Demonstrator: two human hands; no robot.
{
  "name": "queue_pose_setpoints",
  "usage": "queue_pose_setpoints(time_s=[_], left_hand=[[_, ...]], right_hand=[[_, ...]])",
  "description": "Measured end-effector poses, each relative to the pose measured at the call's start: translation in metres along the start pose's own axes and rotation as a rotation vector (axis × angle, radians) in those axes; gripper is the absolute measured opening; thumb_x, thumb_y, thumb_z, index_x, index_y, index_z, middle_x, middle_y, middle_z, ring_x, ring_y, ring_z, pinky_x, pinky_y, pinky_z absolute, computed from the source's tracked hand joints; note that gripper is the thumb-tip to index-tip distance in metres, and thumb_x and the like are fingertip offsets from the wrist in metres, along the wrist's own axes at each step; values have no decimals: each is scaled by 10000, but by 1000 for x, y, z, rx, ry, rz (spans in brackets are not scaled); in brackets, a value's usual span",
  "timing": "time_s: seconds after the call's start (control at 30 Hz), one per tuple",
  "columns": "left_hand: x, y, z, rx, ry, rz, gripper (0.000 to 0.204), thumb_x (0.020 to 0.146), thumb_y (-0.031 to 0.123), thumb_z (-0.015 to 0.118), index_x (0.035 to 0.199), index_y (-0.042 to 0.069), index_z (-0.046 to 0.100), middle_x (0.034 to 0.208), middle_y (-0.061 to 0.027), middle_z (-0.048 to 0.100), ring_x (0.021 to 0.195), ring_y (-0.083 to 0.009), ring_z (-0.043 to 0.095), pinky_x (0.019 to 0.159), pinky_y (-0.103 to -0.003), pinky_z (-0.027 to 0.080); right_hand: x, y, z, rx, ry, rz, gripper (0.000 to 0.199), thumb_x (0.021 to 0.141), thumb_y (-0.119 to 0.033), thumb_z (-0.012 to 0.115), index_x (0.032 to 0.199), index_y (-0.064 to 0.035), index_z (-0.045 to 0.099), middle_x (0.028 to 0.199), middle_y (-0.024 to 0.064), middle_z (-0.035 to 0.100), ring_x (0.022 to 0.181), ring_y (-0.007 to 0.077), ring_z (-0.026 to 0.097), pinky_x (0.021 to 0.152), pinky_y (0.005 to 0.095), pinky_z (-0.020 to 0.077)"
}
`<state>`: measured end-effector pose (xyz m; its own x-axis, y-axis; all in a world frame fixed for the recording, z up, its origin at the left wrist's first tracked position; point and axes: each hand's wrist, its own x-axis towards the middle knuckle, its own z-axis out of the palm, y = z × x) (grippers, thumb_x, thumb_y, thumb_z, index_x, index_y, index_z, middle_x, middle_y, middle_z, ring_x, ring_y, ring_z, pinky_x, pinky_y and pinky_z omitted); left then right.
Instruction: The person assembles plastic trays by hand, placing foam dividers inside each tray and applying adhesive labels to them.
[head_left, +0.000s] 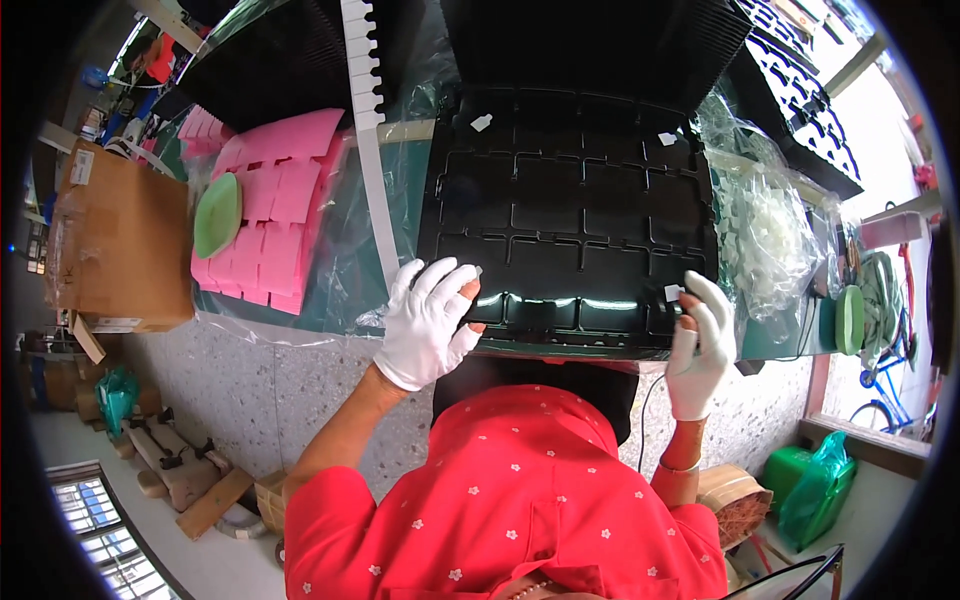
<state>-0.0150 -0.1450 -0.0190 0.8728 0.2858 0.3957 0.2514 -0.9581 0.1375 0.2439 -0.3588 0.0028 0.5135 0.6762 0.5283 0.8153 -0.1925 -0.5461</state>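
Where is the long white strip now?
In the head view, the strip is left of centre, between pink sheets and black tray, beyond the left hand.

The glossy black tray, with compartments, lies flat; a small white piece is at its near right corner.

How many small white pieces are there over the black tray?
3 show plainly: one white piece upper left on the tray, one upper right, one at the right hand. The left hand may hide more.
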Motion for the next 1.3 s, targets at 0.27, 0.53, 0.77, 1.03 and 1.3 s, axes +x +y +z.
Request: queue_pose_setpoints(time_s=[0.27,0.53,0.77,1.03,1.3], left_hand=[[11,2,4,-85,124,-271,355,795,130,711,1134,43,651,1235,-69,583,1187,-288,524,1010,-459,400],[37,-21,2,-121,-52,-202,189,792,164,709,974,129,673,1334,-39,536,1294,-291,436,1085,-461,338],[42,-23,7,-144,-44,-184,118,780,151,690,891,141,650,1296,-54,566,1277,-293,460,1101,-508,278],[38,-22,8,-159,-24,-190,124,766,126,694,879,125,642,1303,-63,563,1305,-305,452,1102,-536,292],[11,-13,6,-103,99,-267,171,755,92,707,904,98,622,1311,-63,565,1309,-303,461,1101,-553,304]], right_hand=[[52,-77,81,310,-553,-72,187,865,-47,604,1039,-13,662,928,159,674,815,351,671,725,376,536],[49,-68,100,315,-549,32,215,900,-49,575,1086,23,658,928,156,687,807,285,706,715,322,554],[47,-69,101,323,-555,25,221,902,-40,563,1092,27,654,956,153,687,829,266,712,729,306,562],[47,-74,117,201,-509,-106,189,865,-82,620,1035,-44,694,901,108,654,847,301,650,749,405,507],[41,-89,126,-93,-452,-207,183,811,-105,660,965,-143,752,917,44,591,892,267,569,825,431,408]])
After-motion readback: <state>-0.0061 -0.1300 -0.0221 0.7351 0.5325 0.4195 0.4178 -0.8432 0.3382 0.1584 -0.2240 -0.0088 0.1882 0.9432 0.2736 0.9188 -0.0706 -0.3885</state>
